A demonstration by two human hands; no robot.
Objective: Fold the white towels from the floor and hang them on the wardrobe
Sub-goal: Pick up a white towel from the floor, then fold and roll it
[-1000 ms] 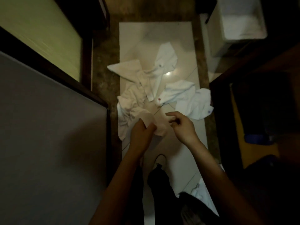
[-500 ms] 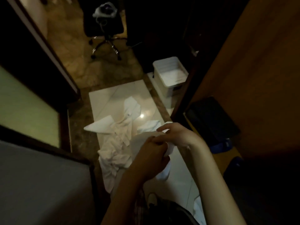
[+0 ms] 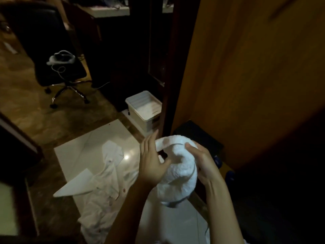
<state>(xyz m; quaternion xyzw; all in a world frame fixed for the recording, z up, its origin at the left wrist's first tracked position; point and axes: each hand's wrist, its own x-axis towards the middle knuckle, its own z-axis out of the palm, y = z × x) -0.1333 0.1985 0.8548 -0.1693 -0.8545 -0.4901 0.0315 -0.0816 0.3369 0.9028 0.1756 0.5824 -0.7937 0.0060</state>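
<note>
A bunched white towel (image 3: pixel 177 175) is held up in front of me, above the floor. My right hand (image 3: pixel 202 162) grips its right side with curled fingers. My left hand (image 3: pixel 152 161) lies against its left side, fingers straight and pointing up. Several other white towels (image 3: pixel 107 184) lie crumpled on the pale floor tiles below and to the left. The brown wardrobe (image 3: pixel 246 81) stands open at the right, its dark edge just beyond the held towel.
A white plastic bin (image 3: pixel 146 107) sits on the floor by the wardrobe's edge. A black office chair (image 3: pixel 58 67) with a white object on its seat stands at the back left. A dark box (image 3: pixel 198 138) lies low inside the wardrobe. A dark door frame (image 3: pixel 21 148) borders the left.
The towel has come off the floor and now hangs bunched between both hands. My view has lifted from the floor toward the wardrobe and room. My right hand now grips the towel.
</note>
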